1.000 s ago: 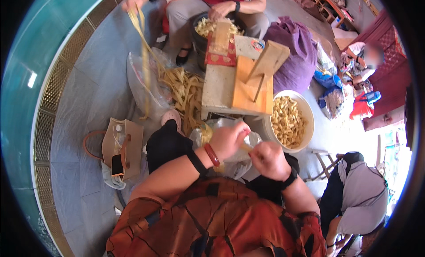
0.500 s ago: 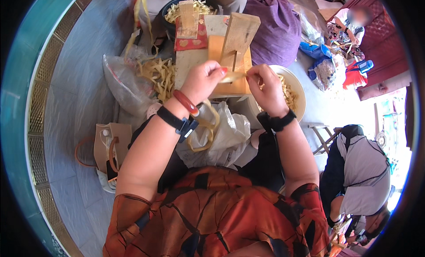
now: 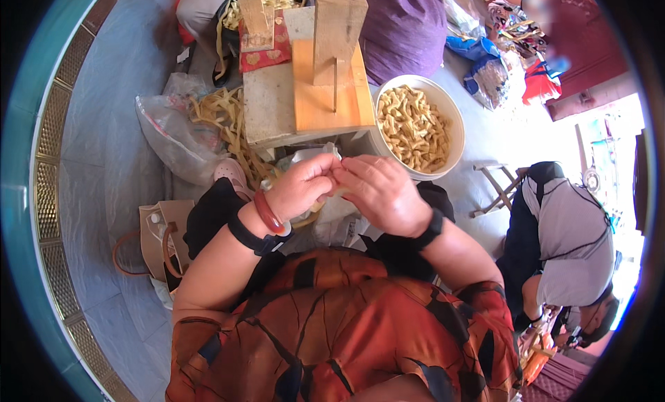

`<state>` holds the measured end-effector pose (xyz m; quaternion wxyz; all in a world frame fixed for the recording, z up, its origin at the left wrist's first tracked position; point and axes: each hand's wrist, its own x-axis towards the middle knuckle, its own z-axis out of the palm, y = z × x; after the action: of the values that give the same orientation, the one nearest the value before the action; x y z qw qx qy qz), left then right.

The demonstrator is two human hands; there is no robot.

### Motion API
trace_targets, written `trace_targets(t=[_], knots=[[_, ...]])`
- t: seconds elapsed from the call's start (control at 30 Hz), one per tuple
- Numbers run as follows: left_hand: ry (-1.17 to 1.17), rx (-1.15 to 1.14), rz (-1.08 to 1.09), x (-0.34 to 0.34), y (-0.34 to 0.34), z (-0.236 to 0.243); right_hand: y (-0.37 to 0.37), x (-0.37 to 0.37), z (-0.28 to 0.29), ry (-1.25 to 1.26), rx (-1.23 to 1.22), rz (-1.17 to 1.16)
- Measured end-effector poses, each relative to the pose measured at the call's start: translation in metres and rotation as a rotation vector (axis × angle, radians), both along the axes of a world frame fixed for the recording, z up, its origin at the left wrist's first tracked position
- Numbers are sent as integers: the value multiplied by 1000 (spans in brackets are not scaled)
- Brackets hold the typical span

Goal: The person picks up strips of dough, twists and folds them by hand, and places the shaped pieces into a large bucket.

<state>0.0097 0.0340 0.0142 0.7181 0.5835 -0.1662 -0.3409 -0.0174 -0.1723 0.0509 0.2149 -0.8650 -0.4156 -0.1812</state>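
Note:
Close to my body, my left hand (image 3: 303, 186) and my right hand (image 3: 386, 196) meet with fingertips pinched together. Between them is a pale yellow strip (image 3: 338, 191), mostly hidden by the fingers. Beyond the hands stands a low bench (image 3: 267, 114) bearing a wooden block stand (image 3: 337, 45) with a thin upright peg (image 3: 336, 87). To the right of the bench is a white bucket (image 3: 458, 118) full of knotted yellowish pieces (image 3: 414, 130). Loose yellow strips (image 3: 225, 114) spill from a clear plastic bag (image 3: 166, 142) on the left.
A second wooden block (image 3: 256, 18) sits on a red cloth (image 3: 267, 52) at the bench's far end. A beige handbag (image 3: 161, 229) stands on the floor at left. A person in grey (image 3: 571, 246) bends near a wooden stool (image 3: 497, 191) at right.
Both hands have come back from the wooden stand toward my body and drawn together. The strip, earlier visible between them, is now mostly covered by fingers. The view has shifted, showing more of the bucket.

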Motion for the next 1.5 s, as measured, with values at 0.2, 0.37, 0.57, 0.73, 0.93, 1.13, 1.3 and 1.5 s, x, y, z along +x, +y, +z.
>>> trace_targets(t=[0.2, 0.37, 0.57, 0.73, 0.93, 1.13, 1.3, 1.5], knots=[[75, -6, -75, -10, 8, -4, -17, 3, -5, -168, 70, -87], [276, -560, 193, -4, 2, 11, -22, 8, 14, -204, -189, -244], [-1266, 387, 248, -8, -12, 2, 0, -21, -10, 413, 337, 114], [-707, 303, -172, -12, -17, -22, -3, -24, -28, 83, 173, -60], [-151, -199, -120, -7, -27, -25, 0, -18, -46, 569, 724, -310], [-1308, 326, 330, -12, -38, -21, -17, 0, -60, 1562, 1312, -188], [-1102, 337, 385, -12, -38, -24, -7, -12, -21, 1038, 607, -264], [35, -245, 237, -8, -46, -61, 0, -4, -38, 295, 328, -332]])
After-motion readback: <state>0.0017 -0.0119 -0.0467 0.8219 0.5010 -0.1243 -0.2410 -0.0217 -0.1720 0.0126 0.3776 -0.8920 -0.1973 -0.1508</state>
